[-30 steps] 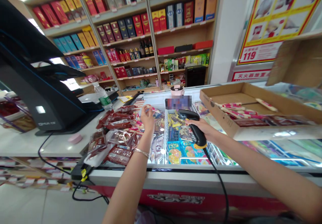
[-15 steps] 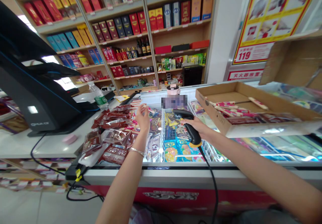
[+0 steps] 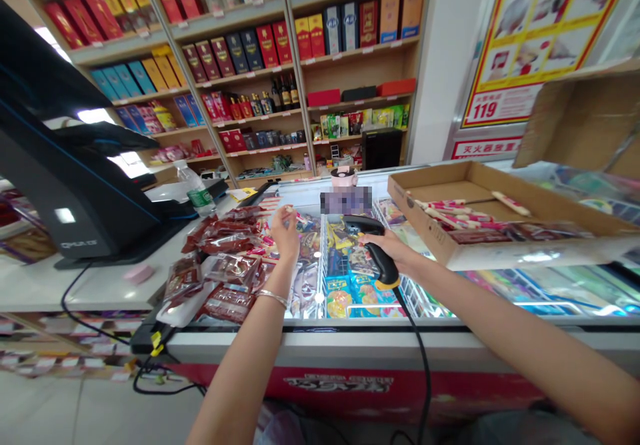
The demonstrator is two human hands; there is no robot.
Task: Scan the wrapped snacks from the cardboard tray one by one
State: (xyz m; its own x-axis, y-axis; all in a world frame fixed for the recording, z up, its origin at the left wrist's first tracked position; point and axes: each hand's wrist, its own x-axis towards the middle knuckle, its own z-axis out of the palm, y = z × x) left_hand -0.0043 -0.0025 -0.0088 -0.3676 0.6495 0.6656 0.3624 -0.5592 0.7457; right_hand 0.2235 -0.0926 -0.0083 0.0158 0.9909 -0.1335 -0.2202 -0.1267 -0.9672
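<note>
My right hand (image 3: 387,246) is wrapped round the handle of a black barcode scanner (image 3: 384,266), whose head points left over the freezer. The scanner's cord hangs down over the front edge. My left hand (image 3: 285,230) is raised to the left of the scanner, fingers pinched on a slim wrapped sausage (image 3: 303,219) that they mostly cover. Left of that hand lie brown packets of snacks (image 3: 233,270) in clear plastic, with several pink-and-white wrapped sausages (image 3: 256,250) among them.
Below my hands are the freezer's wire baskets (image 3: 324,258) with ice-cream packs. An open cardboard box (image 3: 440,248) holding sausages and brown packets rests at right. A dark checkout terminal (image 3: 75,185), a plastic bottle (image 3: 197,192) and a pink block (image 3: 139,274) stand at left.
Hardly anything differs. Both hands keep their grips and nearly the same places; the view shifts very slightly.
</note>
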